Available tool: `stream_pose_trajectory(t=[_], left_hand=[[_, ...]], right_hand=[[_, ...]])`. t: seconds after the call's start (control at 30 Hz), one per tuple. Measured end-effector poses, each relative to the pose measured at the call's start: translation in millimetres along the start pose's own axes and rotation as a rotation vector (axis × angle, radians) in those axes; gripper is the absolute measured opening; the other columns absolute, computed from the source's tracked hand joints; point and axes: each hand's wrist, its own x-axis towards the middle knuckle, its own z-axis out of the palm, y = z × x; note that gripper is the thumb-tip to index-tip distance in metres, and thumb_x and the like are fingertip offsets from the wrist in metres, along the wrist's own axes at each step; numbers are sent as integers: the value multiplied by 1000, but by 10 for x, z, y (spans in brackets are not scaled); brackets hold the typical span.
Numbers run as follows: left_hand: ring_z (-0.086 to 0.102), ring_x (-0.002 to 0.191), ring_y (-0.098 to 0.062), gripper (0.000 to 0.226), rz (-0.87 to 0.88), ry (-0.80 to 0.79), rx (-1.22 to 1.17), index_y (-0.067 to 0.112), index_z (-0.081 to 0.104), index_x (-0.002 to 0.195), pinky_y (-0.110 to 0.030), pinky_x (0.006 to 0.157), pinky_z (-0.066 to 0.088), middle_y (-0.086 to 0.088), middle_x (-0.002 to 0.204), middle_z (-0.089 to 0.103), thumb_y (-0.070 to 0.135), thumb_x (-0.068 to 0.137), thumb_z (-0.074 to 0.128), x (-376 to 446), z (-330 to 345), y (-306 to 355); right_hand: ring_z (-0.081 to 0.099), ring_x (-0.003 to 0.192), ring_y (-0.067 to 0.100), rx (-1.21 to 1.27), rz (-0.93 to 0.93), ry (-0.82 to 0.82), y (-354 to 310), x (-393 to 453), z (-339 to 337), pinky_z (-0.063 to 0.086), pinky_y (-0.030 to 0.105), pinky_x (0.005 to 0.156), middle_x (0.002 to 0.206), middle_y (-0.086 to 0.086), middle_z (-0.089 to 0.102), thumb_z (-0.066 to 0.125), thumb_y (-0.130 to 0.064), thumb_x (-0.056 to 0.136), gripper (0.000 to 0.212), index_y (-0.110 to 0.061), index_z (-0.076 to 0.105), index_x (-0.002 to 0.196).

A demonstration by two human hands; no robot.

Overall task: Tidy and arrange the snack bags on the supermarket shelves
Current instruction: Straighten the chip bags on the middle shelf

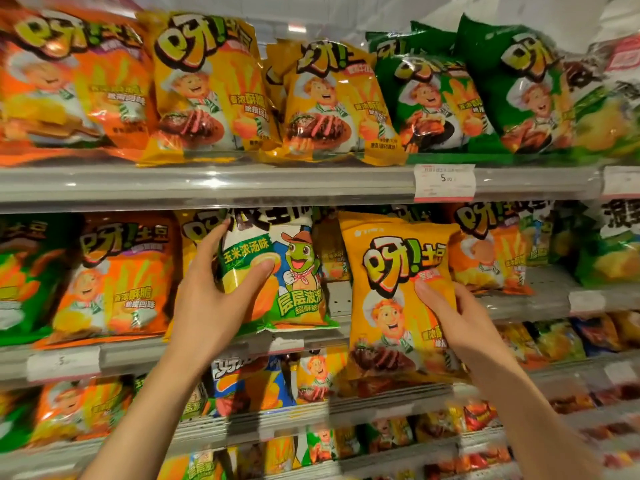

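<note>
My left hand (214, 292) grips a white and green snack bag with a turtle cartoon (294, 271) by its left edge, thumb across the front, on the middle shelf. My right hand (457, 317) holds a yellow chef-cartoon bag (391, 299) by its right side, in front of the middle shelf's edge and tilted slightly. Behind the two bags the middle shelf (337, 297) shows a bare white gap.
The top shelf (242, 183) carries orange, yellow and green chef bags in a row. Orange (114, 278) and green bags stand left of my left hand, more orange bags (491, 254) to the right. Lower shelves hold several smaller mixed bags. Price tags (445, 181) hang on the shelf rails.
</note>
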Motion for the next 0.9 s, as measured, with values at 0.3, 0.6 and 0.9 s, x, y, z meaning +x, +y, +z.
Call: stream_pose_trajectory(t=[0.3, 0.6, 0.9], left_hand=[[49, 109, 30, 71, 15, 69, 8, 55, 42, 144, 0, 77, 44, 60, 113, 49, 59, 82, 77, -139, -567, -38], [47, 115, 28, 78, -38, 48, 46, 49, 39, 149, -25, 93, 49, 44, 127, 48, 64, 81, 74, -153, -579, -80], [44, 115, 31, 77, -44, 44, 26, 45, 41, 149, -19, 96, 42, 42, 128, 47, 60, 81, 74, -150, -527, -100]], right_hand=[[63, 123, 17, -56, -150, -1, -217, 391, 734, 51, 47, 106, 132, -7, 67, 60, -85, 75, 85, -29, 57, 138], [59, 115, 19, -180, -169, -4, -226, 740, 1165, 40, 29, 87, 125, -2, 62, 51, -65, 97, 75, -13, 36, 149], [27, 148, 10, -412, -417, -116, 52, 455, 1113, 25, 27, 110, 167, -11, 19, 62, -68, 89, 100, -42, -3, 161]])
